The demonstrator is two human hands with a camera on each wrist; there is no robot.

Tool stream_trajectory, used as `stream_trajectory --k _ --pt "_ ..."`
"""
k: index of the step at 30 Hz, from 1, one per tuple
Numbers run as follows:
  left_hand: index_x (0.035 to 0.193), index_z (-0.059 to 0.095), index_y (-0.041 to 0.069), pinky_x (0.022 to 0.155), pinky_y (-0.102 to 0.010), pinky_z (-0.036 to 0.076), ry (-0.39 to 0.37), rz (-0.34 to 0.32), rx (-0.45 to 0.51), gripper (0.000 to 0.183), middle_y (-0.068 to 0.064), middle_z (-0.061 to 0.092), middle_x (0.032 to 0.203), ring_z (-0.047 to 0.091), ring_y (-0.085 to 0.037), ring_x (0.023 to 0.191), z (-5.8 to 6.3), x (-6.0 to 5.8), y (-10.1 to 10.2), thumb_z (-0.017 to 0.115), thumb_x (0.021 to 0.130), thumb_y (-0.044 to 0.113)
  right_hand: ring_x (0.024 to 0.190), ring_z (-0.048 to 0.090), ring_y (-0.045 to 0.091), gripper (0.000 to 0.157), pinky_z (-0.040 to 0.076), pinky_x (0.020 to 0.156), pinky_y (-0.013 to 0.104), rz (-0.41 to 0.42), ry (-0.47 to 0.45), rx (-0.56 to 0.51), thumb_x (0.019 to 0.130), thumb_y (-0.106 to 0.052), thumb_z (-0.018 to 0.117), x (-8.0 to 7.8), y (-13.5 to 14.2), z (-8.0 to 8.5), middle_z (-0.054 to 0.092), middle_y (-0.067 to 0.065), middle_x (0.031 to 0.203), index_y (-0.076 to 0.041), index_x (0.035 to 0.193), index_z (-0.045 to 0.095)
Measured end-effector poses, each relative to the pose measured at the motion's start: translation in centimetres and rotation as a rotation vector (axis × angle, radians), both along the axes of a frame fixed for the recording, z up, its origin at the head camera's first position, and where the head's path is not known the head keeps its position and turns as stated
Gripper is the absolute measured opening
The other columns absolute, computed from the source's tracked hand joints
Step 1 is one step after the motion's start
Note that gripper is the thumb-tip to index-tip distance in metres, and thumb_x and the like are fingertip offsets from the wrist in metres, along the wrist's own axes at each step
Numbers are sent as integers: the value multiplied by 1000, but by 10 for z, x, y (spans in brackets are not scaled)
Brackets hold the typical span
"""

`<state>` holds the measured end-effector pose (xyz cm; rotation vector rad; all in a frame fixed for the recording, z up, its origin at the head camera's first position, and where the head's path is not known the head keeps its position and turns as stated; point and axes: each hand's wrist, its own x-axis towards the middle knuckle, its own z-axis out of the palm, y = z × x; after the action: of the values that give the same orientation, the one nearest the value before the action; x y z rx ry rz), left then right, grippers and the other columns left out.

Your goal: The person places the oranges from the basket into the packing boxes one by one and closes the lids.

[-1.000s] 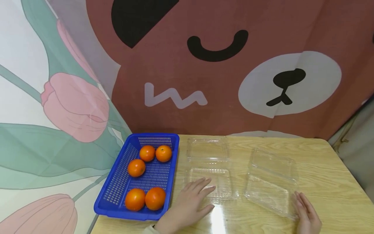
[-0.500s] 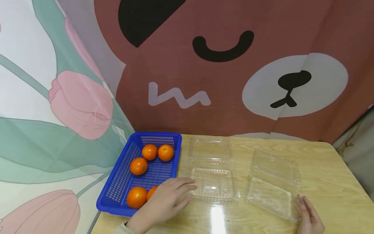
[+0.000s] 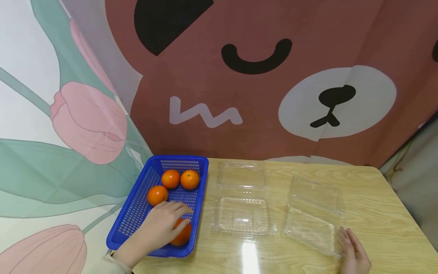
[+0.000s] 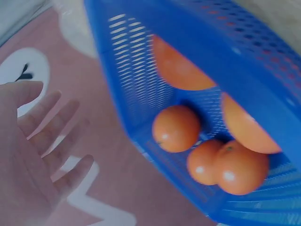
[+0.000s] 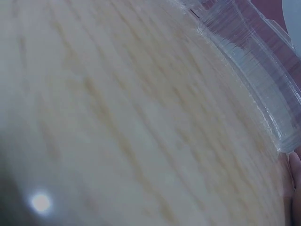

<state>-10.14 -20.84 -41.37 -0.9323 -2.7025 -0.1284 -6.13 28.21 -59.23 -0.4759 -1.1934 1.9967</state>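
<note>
My left hand (image 3: 164, 224) reaches over the near end of the blue basket (image 3: 113, 239), above an orange (image 3: 182, 236) whose upper part it covers. Another near orange is hidden under that hand in the head view. In the left wrist view, the left hand's fingers (image 4: 70, 176) are spread, with nothing in them. Three more oranges (image 3: 157, 195) sit toward the basket's far end. On the right, my right hand (image 3: 356, 253) rests its fingertips at the near right corner of an unfolded clear plastic clamshell container (image 3: 313, 228). A fingertip shows beside that container's corner in the right wrist view.
Between the basket and the right-hand container lies a second unfolded clear clamshell container (image 3: 243, 217), lid side away. All stand on a wood-grain table (image 3: 291, 258). Behind it hangs a printed cloth backdrop (image 3: 205, 140) with a bear face.
The left hand has moved left, from over the middle container to over the near oranges in the basket. The right hand has stayed at its container's corner.
</note>
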Motion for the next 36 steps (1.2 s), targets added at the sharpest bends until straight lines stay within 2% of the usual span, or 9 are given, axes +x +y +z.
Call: stream_trajectory --k 4,12,15,19,21,27,34,36 --pt "101 68 23 77 -36 49 -80 -41 -76 21 7 64 100 60 -14 93 -6 -4 -9 67 83 34 88 67 13 35 49 78 19 9 50 9 87 10 54 0 -1 0 70 8 98 19 121 48" --pt "108 66 19 80 -38 50 -315 -97 -183 30 6 62 103 60 -16 95 -18 -23 -23 66 83 38 88 67 12 34 49 76 20 -20 19 53 88 6 55 -2 2 -4 70 7 98 18 119 50" --pt "113 65 18 84 -40 48 -418 -57 -217 39 2 61 110 59 -19 99 -24 -31 -26 66 82 43 87 67 13 33 49 76 21 -35 35 45 88 7 55 -2 2 -5 70 8 98 19 118 50" --pt "120 61 18 92 -47 43 -602 52 -241 55 -4 58 122 55 -26 111 -29 -37 -28 69 76 49 87 68 15 32 50 75 22 -31 83 11 87 10 54 -3 0 -4 70 10 96 21 117 50" --pt "121 60 18 94 -48 41 -665 86 -244 60 -4 58 124 54 -27 113 -31 -38 -28 72 72 51 86 68 15 32 50 75 22 -28 104 7 86 12 53 -3 -1 -3 70 11 95 22 117 49" --pt "120 59 16 93 -44 43 -708 85 -246 66 0 61 116 56 -22 107 -35 -39 -28 78 65 47 85 68 13 33 50 74 20 -33 72 43 87 11 53 -1 -3 1 70 8 95 23 117 48" --pt "122 56 20 92 -46 42 -765 101 -277 70 2 60 115 56 -21 104 -36 -33 -23 83 61 43 86 67 11 33 50 75 19 -28 27 65 88 7 54 -2 0 -2 70 6 96 20 118 50" --pt "121 56 21 91 -46 43 -759 98 -293 70 4 60 115 56 -20 103 -38 -32 -22 83 61 43 87 67 11 33 49 75 19 -28 13 65 88 6 54 -2 0 -2 70 5 96 19 118 50"
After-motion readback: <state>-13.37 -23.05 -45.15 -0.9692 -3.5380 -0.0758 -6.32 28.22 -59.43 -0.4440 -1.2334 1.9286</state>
